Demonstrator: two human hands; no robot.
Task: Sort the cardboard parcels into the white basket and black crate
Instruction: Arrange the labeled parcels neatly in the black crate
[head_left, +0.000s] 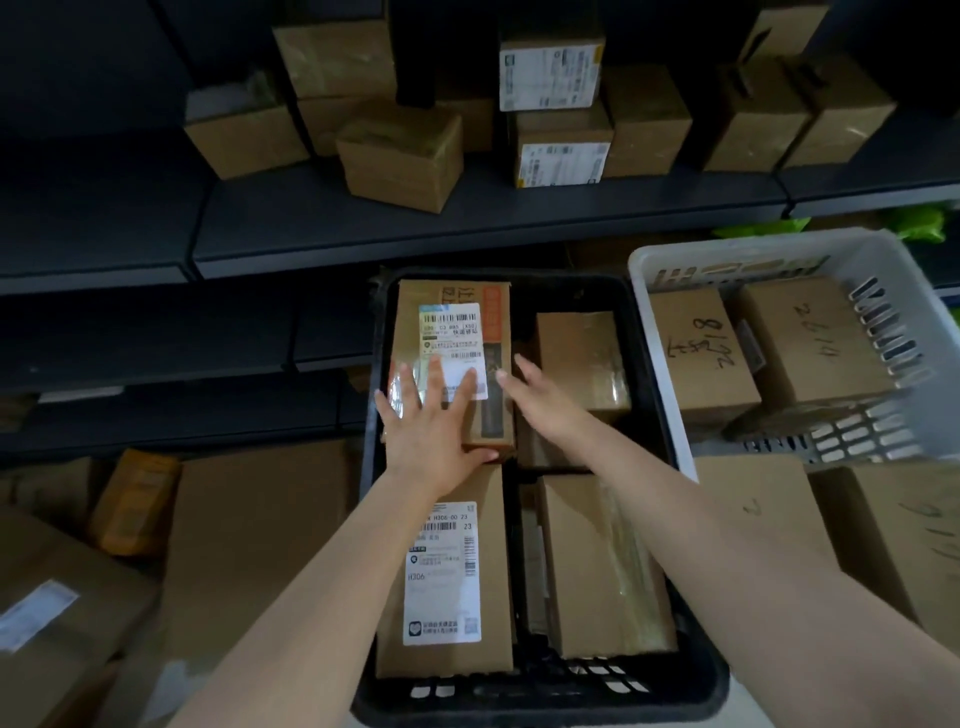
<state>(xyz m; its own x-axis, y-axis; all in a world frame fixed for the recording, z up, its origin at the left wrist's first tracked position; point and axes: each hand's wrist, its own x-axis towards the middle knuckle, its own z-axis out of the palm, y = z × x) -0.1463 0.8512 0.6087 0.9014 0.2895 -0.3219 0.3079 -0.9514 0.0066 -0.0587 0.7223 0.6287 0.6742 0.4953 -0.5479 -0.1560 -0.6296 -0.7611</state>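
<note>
The black crate (649, 374) sits at centre and holds several cardboard parcels. At its far left lies a long labelled parcel (451, 312) with an orange stripe. My left hand (431, 415) lies flat on its near end, fingers spread, thumb under the near edge. My right hand (540, 400) touches the same parcel's right side with fingers straight. Nearer me are a parcel with a white label (447, 571) and a plain parcel (597, 566). A small taped parcel (582, 353) lies at the far right. The white basket (670, 260) on the right holds two marked parcels (701, 353).
Dark shelves (467, 223) run across the back, with several cardboard boxes (400, 156) on the upper level. Large flat cartons (249, 530) lie left of the crate, others (893, 525) to its right below the basket. Something green (919, 223) shows behind the basket.
</note>
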